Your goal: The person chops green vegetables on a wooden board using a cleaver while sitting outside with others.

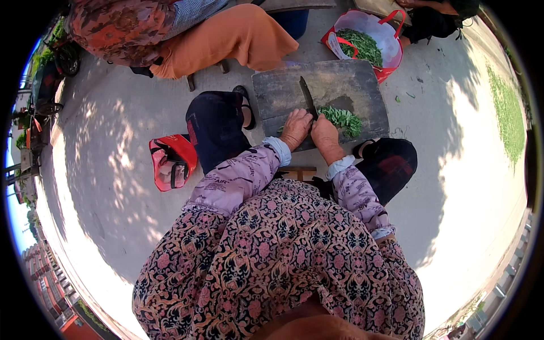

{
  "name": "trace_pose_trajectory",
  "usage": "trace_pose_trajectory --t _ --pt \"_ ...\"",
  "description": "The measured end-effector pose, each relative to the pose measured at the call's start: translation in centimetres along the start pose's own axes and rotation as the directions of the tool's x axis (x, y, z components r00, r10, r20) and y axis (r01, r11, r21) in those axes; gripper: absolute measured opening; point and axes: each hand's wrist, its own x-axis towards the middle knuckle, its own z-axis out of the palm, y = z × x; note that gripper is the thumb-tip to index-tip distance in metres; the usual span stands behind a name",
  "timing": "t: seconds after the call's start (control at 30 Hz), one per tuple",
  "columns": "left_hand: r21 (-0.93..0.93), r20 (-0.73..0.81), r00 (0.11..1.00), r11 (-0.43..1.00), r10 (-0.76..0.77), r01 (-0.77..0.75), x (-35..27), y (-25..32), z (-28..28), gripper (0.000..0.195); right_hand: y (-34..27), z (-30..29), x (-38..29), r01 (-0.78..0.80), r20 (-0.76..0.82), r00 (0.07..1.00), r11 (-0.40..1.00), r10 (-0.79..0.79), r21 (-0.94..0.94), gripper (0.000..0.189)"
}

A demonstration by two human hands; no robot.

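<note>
A dark wooden cutting board (276, 91) lies in front of me between my knees. My right hand (325, 134) grips the handle of a kitchen knife (307, 95), its dark blade pointing away from me. Close against the blade's left side, my left hand (296, 128) presses down on the board with curled fingers. A bit of leafy greens (280, 128) pokes out at that hand's left edge; whatever else lies beneath the palm is hidden. To the right of the knife sits a loose pile of cut greens (343, 120).
Beyond the board's far right corner stands a red and white bag (391, 51) holding chopped greens (361, 44). A smaller red bag (173, 162) rests on the concrete by my left knee. A seated person (221, 38) is across from me; another person's arm (433, 6) shows at upper right.
</note>
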Motion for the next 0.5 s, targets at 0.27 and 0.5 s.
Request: trace_pose_trajectory --t 0.27,0.5 --pt "0.116 0.050 0.999 0.993 -0.013 0.008 -1.2 0.0 -1.2 0.021 1.2 0.8 -0.1 -0.021 -0.084 0.996 0.996 0.028 0.084 0.020" --pt "0.034 0.035 0.997 0.997 -0.064 0.063 -0.6 -0.9 -0.5 0.021 0.5 -1.0 -1.8 0.049 -0.040 0.998 0.998 -0.048 0.030 0.019"
